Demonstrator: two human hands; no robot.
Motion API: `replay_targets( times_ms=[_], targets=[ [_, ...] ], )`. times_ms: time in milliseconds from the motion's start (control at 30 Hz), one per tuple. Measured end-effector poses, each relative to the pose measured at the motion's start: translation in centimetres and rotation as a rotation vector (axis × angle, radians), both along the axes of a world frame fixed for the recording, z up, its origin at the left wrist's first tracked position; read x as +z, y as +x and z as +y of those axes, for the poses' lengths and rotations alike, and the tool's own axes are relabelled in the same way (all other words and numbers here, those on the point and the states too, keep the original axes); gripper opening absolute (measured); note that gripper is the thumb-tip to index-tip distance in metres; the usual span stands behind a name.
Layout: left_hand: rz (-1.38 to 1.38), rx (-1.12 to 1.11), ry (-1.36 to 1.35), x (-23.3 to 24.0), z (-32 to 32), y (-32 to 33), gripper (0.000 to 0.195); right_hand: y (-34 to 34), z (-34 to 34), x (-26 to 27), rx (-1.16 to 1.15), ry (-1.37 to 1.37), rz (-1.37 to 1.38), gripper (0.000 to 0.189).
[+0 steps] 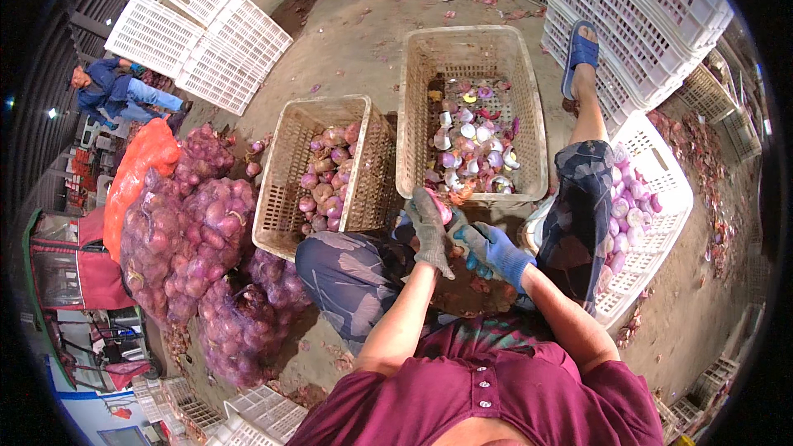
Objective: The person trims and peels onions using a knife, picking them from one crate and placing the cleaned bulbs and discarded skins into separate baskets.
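My left hand (pixel 427 229), in a grey knit glove, grips a red onion (pixel 442 209) near the front rim of a large plastic crate (pixel 406 136). Onion skins and cut onion pieces (pixel 474 148) lie inside that crate. Close beside the onion is my right hand (pixel 492 249), in a blue and grey glove with its fingers curled; whether it holds a tool cannot be made out. A smaller tan crate (pixel 365 192) by my left knee holds unpeeled onions (pixel 328 173). Beyond my right leg, peeled purple onions (pixel 632 204) fill part of a white crate (pixel 672 198).
Mesh sacks of onions (pixel 186 241) and an orange sack (pixel 139 173) are piled at the left. White crates (pixel 204 31) stand behind them, near a person (pixel 118 93). Tall stacked crates (pixel 638 18) rise beside my sandalled foot (pixel 582 56). Onion skins litter the floor (pixel 347 49).
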State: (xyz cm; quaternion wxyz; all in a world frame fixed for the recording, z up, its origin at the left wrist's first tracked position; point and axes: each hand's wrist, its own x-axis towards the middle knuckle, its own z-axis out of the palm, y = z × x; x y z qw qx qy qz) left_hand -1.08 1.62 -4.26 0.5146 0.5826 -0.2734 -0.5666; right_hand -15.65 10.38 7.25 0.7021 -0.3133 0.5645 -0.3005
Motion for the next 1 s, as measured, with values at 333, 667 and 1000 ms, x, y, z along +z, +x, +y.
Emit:
replay_targets(
  times_ms=[333,667,1000],
  targets=[
    [0.082,0.048,-0.259,4.3,0.1,-3.9,0.033,-1.0,0.2,-0.8,0.026,-0.033,-0.021,0.052],
    [0.303,0.106,-0.439,-11.9,-1.0,-1.8,0.047,0.5,-1.2,-0.7,0.118,-0.011,0.016,0.06],
    [-0.251,0.102,-0.279,0.4,-0.2,-3.7,0.037,-0.7,-2.2,-4.1,0.042,-0.026,-0.035,0.064]
  ],
)
